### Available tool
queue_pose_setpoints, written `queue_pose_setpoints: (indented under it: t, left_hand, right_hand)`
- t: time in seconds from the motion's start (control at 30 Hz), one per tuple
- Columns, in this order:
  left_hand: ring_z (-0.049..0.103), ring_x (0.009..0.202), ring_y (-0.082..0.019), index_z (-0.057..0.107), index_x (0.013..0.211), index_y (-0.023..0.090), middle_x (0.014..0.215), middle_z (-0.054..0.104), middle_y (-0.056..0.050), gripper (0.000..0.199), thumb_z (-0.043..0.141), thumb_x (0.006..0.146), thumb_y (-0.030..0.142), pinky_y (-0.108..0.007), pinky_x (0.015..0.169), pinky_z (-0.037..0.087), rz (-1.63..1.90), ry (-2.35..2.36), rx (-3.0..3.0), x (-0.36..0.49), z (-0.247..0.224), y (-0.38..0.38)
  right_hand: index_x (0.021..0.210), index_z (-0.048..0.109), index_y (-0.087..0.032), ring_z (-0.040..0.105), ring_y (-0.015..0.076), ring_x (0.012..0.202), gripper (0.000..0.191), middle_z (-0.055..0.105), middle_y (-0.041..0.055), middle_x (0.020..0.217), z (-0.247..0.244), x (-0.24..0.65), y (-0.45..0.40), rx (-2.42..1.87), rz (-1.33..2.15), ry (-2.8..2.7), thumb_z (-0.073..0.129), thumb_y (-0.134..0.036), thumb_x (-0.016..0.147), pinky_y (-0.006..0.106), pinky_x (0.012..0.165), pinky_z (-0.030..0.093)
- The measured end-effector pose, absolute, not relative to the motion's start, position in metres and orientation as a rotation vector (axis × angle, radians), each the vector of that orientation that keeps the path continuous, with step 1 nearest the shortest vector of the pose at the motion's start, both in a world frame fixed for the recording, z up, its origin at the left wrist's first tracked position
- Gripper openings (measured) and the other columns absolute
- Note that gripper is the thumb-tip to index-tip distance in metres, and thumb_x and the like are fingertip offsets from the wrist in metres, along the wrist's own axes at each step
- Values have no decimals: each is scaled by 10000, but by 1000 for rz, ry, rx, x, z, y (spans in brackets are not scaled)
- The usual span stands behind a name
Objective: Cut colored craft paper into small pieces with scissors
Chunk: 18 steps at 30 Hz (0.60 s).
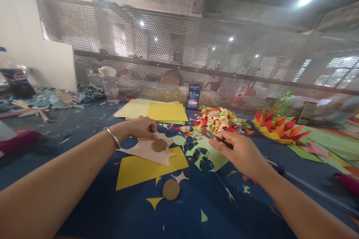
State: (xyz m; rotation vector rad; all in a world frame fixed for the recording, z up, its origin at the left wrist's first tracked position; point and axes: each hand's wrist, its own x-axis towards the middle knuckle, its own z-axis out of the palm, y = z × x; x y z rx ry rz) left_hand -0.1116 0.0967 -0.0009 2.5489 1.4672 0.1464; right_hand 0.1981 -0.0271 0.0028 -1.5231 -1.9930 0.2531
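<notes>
My left hand point(142, 127) has its fingers curled at the upper edge of a pale pink sheet of paper point(143, 151), whose border is cut into scallops. Its thumb rests by a round brown cardboard disc point(159, 145) on that sheet. Beneath lies a yellow sheet point(131, 173). A second brown disc point(171, 189) is nearer to me on the dark blue table. In my right hand point(234, 147) is a pair of scissors point(209, 133), its blades pointing left over light green paper offcuts point(200, 145). The fingers partly hide its handles.
Yellow sheets point(165, 111) lie behind my left hand. A heap of small coloured paper pieces point(221, 119) stands beyond the scissors. Folded red and orange paper points point(280, 129) sit at right. A blue pen-like stick point(220, 180), a clear cup point(109, 86) and a phone point(194, 96) are around.
</notes>
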Motion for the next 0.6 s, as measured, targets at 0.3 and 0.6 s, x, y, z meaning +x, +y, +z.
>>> queue_pose_setpoints:
  t: [0.3,0.6]
  left_hand:
    - [569,711,-215,644,782,184,771,667,-61,213,546,728,365,-285,598,368,450,1384,2570,-104,-4,100]
    - [544,789,-152,550,851,202,841,591,-8,71,550,788,234,-262,725,404,1133,1185,2600,-93,16,78]
  right_hand:
    - [735,496,-213,357,106,528,338,408,-51,598,-2,192,-34,-1447,355,-2091,520,-521,872,241,492,304]
    - [785,532,-211,405,118,535,336,456,-43,591,-7,179,-41,-1436,496,-2190,522,-537,868,248,493,325]
